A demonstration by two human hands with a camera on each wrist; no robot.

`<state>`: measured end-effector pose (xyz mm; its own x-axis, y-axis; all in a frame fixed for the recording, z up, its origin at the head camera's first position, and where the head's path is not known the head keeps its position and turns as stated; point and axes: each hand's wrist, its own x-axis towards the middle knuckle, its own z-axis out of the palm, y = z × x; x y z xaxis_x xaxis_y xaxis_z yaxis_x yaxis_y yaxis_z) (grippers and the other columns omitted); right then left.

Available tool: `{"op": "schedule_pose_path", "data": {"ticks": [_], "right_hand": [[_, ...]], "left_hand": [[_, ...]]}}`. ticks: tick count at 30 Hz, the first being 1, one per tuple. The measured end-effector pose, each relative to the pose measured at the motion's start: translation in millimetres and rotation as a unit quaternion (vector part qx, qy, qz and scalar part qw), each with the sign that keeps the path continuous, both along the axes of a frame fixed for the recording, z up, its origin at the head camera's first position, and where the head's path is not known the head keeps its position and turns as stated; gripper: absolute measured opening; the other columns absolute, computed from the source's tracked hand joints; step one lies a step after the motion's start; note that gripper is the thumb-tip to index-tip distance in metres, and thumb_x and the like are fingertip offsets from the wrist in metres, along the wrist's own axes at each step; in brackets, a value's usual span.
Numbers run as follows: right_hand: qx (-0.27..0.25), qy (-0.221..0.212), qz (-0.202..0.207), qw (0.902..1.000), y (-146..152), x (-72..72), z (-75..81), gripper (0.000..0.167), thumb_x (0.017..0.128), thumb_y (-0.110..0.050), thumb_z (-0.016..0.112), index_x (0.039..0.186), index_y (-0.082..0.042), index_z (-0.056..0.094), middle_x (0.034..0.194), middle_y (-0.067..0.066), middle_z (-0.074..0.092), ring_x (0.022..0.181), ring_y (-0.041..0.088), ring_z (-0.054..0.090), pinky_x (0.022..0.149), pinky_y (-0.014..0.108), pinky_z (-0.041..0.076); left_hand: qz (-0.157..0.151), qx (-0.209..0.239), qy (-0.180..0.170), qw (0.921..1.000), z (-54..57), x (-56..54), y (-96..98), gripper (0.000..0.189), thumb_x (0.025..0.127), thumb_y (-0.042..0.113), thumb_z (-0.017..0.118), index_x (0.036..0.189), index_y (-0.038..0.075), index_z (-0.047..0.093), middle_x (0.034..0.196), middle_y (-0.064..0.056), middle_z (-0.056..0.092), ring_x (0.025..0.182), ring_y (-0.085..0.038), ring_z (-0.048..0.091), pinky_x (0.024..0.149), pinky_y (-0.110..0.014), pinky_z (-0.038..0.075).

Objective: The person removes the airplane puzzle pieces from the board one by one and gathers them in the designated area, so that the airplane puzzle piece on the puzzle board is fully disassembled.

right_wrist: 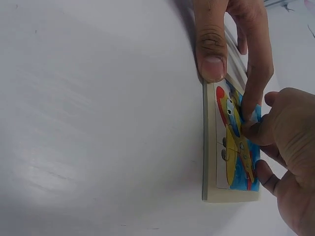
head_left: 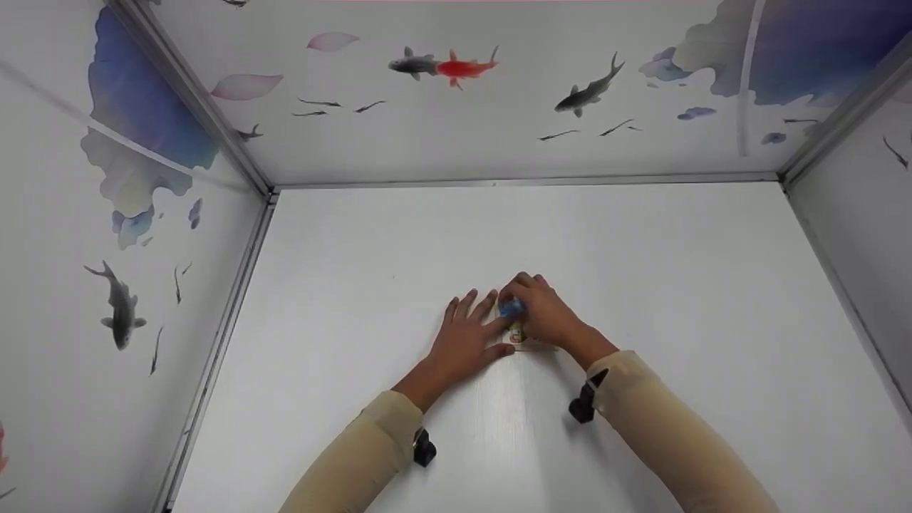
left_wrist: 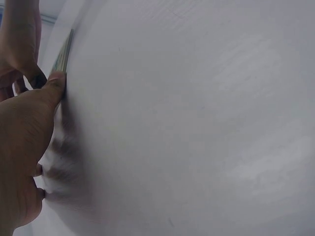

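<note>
A small wooden picture puzzle [right_wrist: 212,147] shows a yellow and red aeroplane with eyes on a blue background. My left hand [head_left: 463,342] lies spread beside it, its thumb against the near edge and index finger over the board. Curled over the far part of the board, my right hand [head_left: 545,313] pinches a blue puzzle piece [head_left: 511,308] between thumb and fingers. In the right wrist view, the right hand [right_wrist: 295,142] partly covers the blue side of the picture. Only the puzzle's thin edge [left_wrist: 64,56] shows in the left wrist view.
The puzzle lies on a white tabletop [head_left: 399,235] with a soft sheen. White panels painted with fish, petals and blue shapes stand at the back and both sides, joined by grey metal edging [head_left: 491,184]. Small black cameras [head_left: 582,406] hang at both wrists.
</note>
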<state>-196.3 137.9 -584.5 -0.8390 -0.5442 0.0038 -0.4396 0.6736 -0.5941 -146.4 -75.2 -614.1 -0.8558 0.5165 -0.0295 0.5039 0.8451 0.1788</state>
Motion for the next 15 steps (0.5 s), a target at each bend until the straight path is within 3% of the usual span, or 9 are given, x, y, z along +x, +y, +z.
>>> {"op": "schedule_pose_path", "data": {"ticks": [6, 15], "right_hand": [[0.002, 0.003, 0.018, 0.9998, 1.8, 0.0, 1.1, 0.057, 0.081, 0.017, 0.086, 0.129, -0.01, 0.073, 0.136, 0.012, 0.062, 0.132, 0.039, 0.054, 0.11, 0.074, 0.044], [0.029, 0.002, 0.007, 0.9995, -1.6, 1.2, 5.0, 0.056, 0.08, 0.009, 0.093, 0.129, -0.011, 0.075, 0.136, 0.012, 0.061, 0.13, 0.041, 0.056, 0.115, 0.068, 0.045]], "left_hand": [[0.001, 0.0, -0.006, 1.0, 2.1, 2.6, 1.5, 0.06, 0.111, 0.068, 0.046, 0.165, 0.043, 0.052, 0.182, -0.008, 0.027, 0.166, -0.043, 0.022, 0.13, -0.067, 0.025], [0.004, -0.016, -0.012, 0.9998, 1.4, 1.8, 3.4, 0.061, 0.111, 0.069, 0.046, 0.167, 0.045, 0.048, 0.183, -0.007, 0.023, 0.167, -0.042, 0.02, 0.131, -0.066, 0.023]]}}
